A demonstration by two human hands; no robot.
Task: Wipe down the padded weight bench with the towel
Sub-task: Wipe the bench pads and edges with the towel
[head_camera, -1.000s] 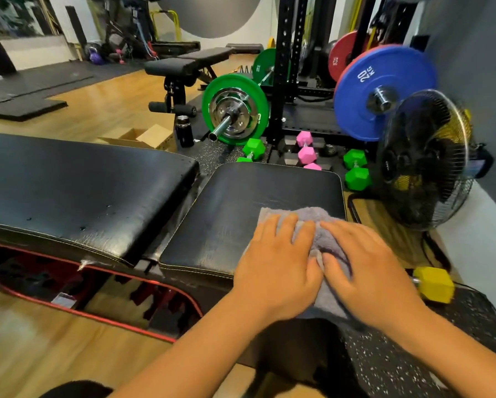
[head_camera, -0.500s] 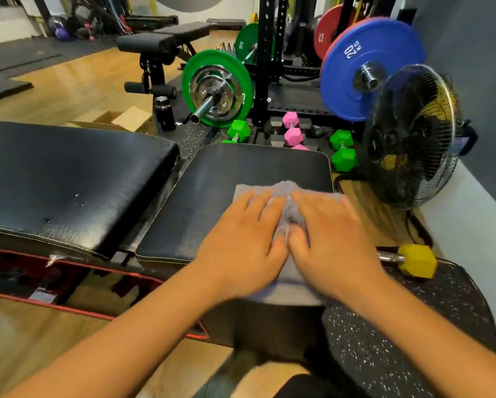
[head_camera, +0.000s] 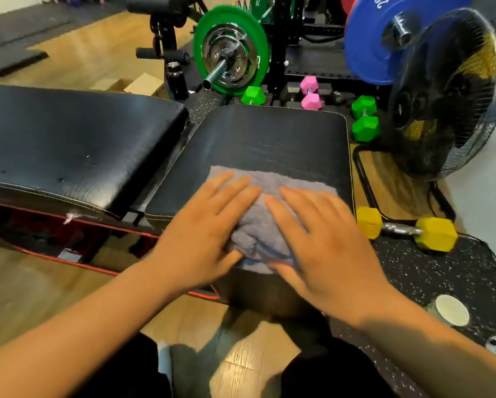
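Change since half a second ago: hands have parted. The forefingers were touching; now a ridge of cloth shows between them. The towel covers more of the pad's left side than a second ago.

Left hand [head_camera: 209,228]: flat, fingers straight and spread, palm pressing on the cloth. Nothing gripped.
Right hand [head_camera: 327,245]: likewise flat and pressing, nothing gripped.

Towel [head_camera: 258,231]: grey terry, bunched under and between the palms. Its near edge hangs over the front lip of the seat pad [head_camera: 269,139] and its far edge lies about halfway up the pad.

Step in hand (judgement): wiping the seat pad, nearer half.

Notes on doing it well:
- Smooth out the ridge between the palms, so that flat cloth meets the vinyl.
- Push away in overlapping lanes to the far stitched edge, which the cloth does not reach now.
- Keep even weight on both palms; an unheld towel can creep out from under flat hands.
- Take the corners and side seams, not only the middle.

Back pad [head_camera: 74,133], left of the seat pad across a gap: no cloth on it. A few bright specks show on it; droplets or nicks, cannot tell. Probably next.

Yellow dumbbell [head_camera: 404,231] lies on the floor just right of the seat pad, and a floor fan [head_camera: 448,90] stands beyond it. Watch the right elbow on sideways strokes.
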